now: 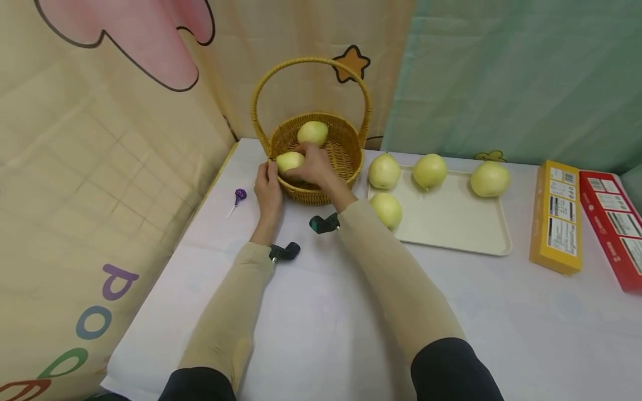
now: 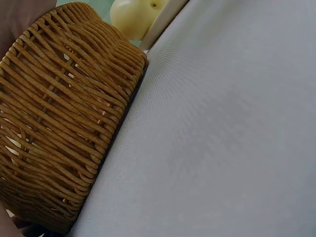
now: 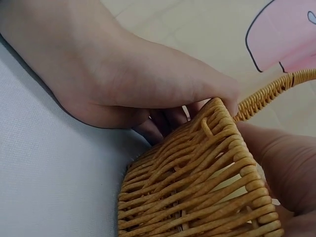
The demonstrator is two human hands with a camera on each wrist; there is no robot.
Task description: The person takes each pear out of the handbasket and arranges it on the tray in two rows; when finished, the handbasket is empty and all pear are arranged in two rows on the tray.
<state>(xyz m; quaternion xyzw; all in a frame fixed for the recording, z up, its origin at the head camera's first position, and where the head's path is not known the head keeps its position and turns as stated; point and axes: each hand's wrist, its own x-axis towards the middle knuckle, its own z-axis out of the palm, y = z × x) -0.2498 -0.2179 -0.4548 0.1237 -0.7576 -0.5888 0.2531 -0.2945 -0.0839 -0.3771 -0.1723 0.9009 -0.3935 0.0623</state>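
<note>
A woven wicker basket (image 1: 346, 161) with a tall arched handle stands near the back of the table. My left hand (image 1: 268, 186) grips its left side, the thumb at the rim and the fingers along the outer wall, as the right wrist view shows. My right hand (image 1: 316, 166) reaches over the front rim into the basket and holds a pale yellow-green pear (image 1: 288, 162) against the left inner side. Another pear (image 1: 313, 133) lies behind it in the basket. The right fingertips are partly hidden by the pear and the basket wall.
Right of the basket, a cream tray (image 1: 451, 223) has several pears on it or at its edge, one a pear (image 1: 485, 179) at its back right. Farther right lie a yellow box (image 1: 557, 217) and a red box (image 1: 614, 223). A purple lollipop (image 1: 240, 195) lies left of the basket.
</note>
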